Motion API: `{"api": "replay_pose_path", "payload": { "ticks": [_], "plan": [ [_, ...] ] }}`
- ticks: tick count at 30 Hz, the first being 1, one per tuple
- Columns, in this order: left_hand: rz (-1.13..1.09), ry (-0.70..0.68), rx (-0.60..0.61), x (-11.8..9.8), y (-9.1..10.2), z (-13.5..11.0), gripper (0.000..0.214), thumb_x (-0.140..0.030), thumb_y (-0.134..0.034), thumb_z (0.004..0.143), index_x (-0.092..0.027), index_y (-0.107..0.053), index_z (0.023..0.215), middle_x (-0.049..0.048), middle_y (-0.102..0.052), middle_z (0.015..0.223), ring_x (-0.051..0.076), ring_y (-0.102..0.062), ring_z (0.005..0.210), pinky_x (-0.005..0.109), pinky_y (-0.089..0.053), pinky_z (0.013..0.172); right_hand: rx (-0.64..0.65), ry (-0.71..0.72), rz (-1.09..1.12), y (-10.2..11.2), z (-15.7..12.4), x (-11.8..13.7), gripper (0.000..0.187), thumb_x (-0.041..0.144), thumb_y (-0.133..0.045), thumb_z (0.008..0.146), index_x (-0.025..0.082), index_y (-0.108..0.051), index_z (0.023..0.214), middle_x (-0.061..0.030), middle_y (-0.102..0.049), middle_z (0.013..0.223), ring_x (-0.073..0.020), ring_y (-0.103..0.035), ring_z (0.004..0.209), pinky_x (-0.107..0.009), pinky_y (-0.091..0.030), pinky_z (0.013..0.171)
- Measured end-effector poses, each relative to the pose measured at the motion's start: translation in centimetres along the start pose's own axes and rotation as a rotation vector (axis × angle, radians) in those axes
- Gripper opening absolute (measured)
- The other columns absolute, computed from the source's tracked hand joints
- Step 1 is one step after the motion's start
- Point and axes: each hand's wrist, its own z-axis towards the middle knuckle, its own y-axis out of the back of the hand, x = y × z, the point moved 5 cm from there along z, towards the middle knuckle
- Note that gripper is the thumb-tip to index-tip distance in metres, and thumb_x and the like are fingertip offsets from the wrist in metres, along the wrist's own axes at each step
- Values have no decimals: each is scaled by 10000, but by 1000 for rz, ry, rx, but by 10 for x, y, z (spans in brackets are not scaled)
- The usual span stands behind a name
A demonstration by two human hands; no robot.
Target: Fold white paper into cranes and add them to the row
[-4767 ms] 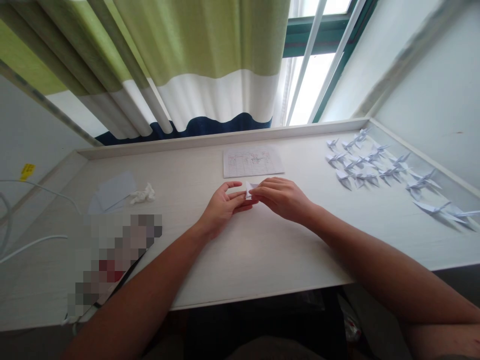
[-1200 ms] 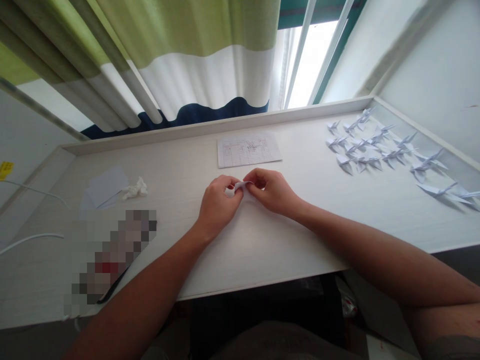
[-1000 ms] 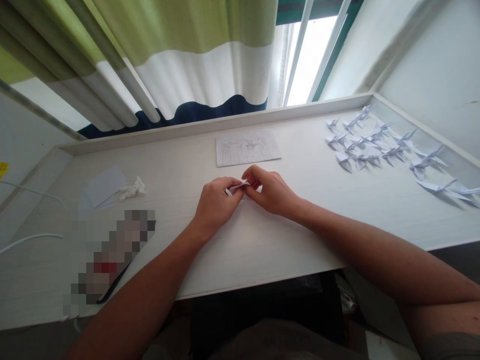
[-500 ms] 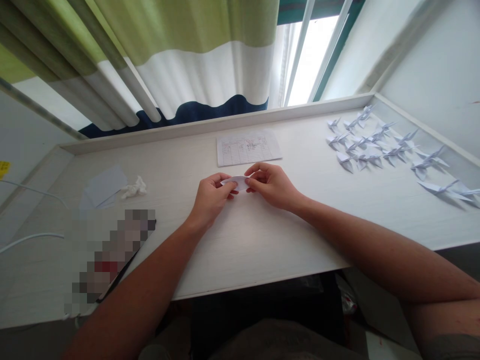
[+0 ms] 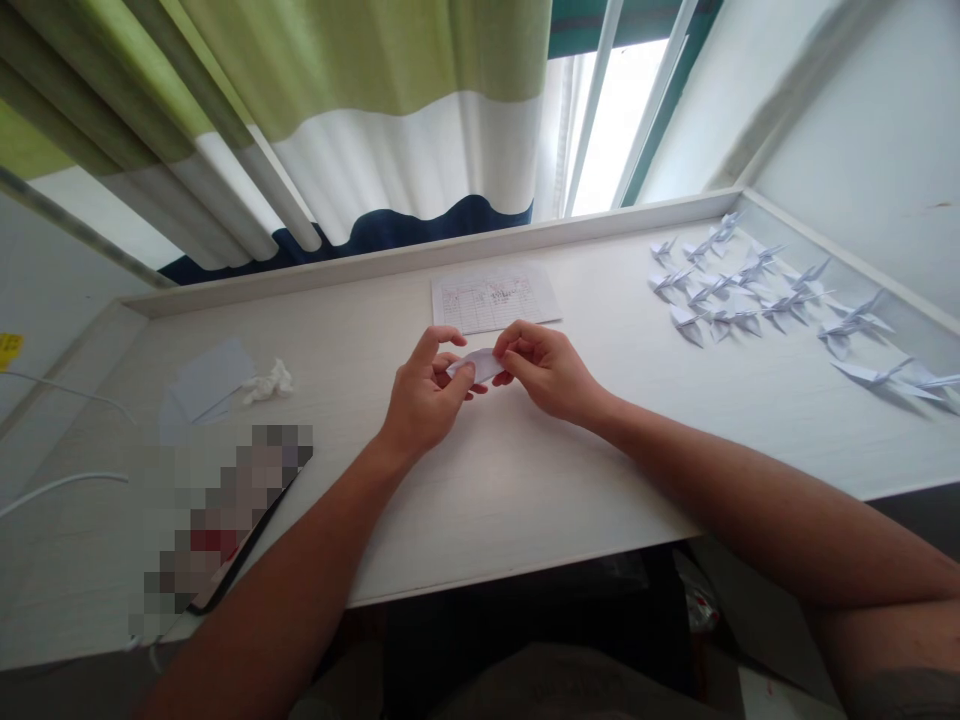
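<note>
Since the frame half a second ago, the left index finger has lifted away from the paper [image 5: 482, 362], which sits between the hands above the desk [image 5: 525, 500]. The left hand [image 5: 421, 395] grips it, thumb on top and fingers beneath, likely to steady it; the right hand [image 5: 549, 372] pinches its other end, perhaps to work a crease. The paper is white, small and folded, with a curved upper edge. Crisp, sharp-tipped birds [image 5: 851, 325] stand grouped at the right, probably for clearance; flat sheets [image 5: 214, 380] and a crumpled, soft tissue [image 5: 270, 382] lie left.
</note>
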Motion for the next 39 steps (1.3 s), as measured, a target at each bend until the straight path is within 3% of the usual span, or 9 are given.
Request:
{"api": "replay_pose_path", "payload": {
  "ticks": [6,11,14,18,22,26,29,34,39],
  "plan": [
    [222,-247,84,-10,4,0,213,-406,-629,1032,-240,-748,1093,18,-816,974,165,-797,788,252,-647,696,-39,-6,-10,5,2,3,96,228,-643,894,197,-690,817,5,-701,719,-166,-753,695,-280,-602,646],
    [317,-359,174,-16,5,-1,231,-403,-789,911,-210,-793,1038,69,-831,1011,205,-774,841,313,-677,759,-56,-38,14,10,4,4,116,199,-645,837,193,-741,772,-12,-724,717,-155,-705,660,-289,-606,633],
    [371,-417,208,-15,6,-1,193,-312,-774,910,-214,-780,1076,76,-822,1042,201,-761,844,318,-663,763,-68,-89,74,11,4,1,106,191,-657,811,187,-753,767,-18,-735,703,-155,-702,638,-288,-598,618],
    [488,-495,193,-13,8,0,115,-255,-676,987,-242,-777,1040,66,-800,1029,194,-738,862,302,-615,756,-73,-175,182,11,5,-2,65,189,-698,772,181,-760,753,-21,-739,691,-157,-714,618,-282,-594,609],
    [612,-639,106,-15,11,1,103,-300,-688,1020,-258,-781,1032,67,-761,1023,214,-697,932,320,-595,767,-46,-262,279,9,5,-6,16,191,-753,748,177,-757,752,-19,-743,707,-149,-716,605,-286,-611,637],
    [637,-746,32,-19,12,2,51,-287,-734,1001,-264,-776,984,78,-728,1136,249,-641,1103,378,-610,854,0,-276,345,9,6,-8,101,263,-814,784,184,-755,807,-19,-757,768,-145,-721,645,-304,-630,689],
    [620,-782,-25,-22,13,2,26,-273,-773,978,-267,-759,957,72,-728,1155,263,-627,1162,453,-591,973,85,-189,349,7,6,-5,204,371,-852,825,196,-761,879,-20,-778,834,-161,-744,755,-335,-640,784],
    [535,-794,-74,-24,16,1,53,-247,-781,971,-261,-730,975,62,-741,1122,246,-658,1125,450,-593,977,161,-91,311,6,6,-2,357,434,-954,759,205,-719,900,-22,-801,864,-185,-763,856,-350,-621,826],
    [474,-647,-92,-18,19,2,75,-320,-786,966,-259,-750,990,98,-721,1282,280,-656,1241,461,-609,975,139,-50,299,7,8,-2,418,527,-946,766,212,-698,884,-15,-782,854,-177,-741,845,-355,-612,827]
  ]
}}
